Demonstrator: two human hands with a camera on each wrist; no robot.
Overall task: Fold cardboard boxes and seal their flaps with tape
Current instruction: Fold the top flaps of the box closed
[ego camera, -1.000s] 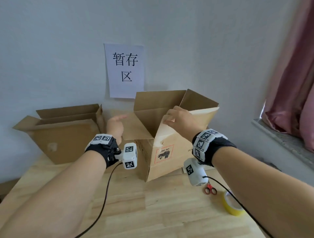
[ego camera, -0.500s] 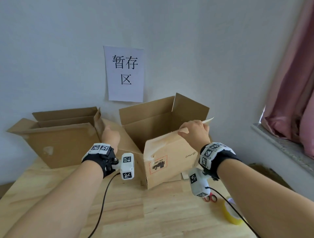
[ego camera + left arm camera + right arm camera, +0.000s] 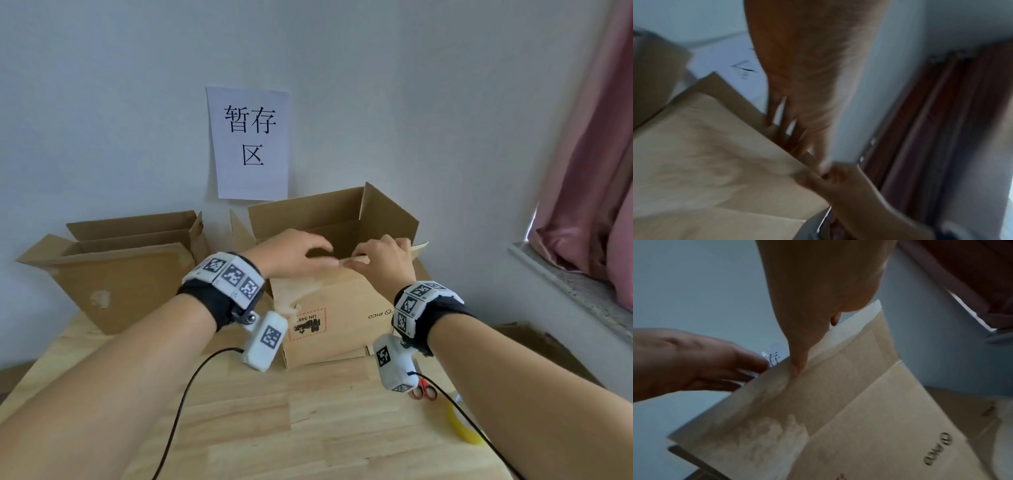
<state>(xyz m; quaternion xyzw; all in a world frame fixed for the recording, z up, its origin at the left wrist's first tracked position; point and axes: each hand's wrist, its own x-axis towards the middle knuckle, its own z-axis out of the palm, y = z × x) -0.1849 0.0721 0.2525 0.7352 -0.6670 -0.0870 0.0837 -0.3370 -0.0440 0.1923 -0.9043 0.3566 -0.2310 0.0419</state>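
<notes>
An open cardboard box (image 3: 346, 318) with a red-framed label stands mid-table, its far and right flaps upright. My right hand (image 3: 383, 260) pinches the top edge of the near flap (image 3: 818, 402), thumb (image 3: 797, 363) on its outer face. Just to its left, my left hand (image 3: 294, 253) reaches over the same flap (image 3: 715, 154), fingers (image 3: 777, 123) behind the edge and thumb in front. That view is blurred. A yellow tape roll (image 3: 462, 431) lies at the table's right front, partly behind my right forearm.
A second open box (image 3: 113, 274) sits at the back left against the wall. Red-handled scissors (image 3: 424, 392) lie near the tape. A paper sign (image 3: 250, 144) hangs on the wall; a windowsill (image 3: 575, 291) and pink curtain (image 3: 599, 171) are at right. Wooden table (image 3: 308, 428) in front.
My left hand left the box's left flap and came across to the near flap's top edge beside my right hand. The right hand kept its hold on that flap.
</notes>
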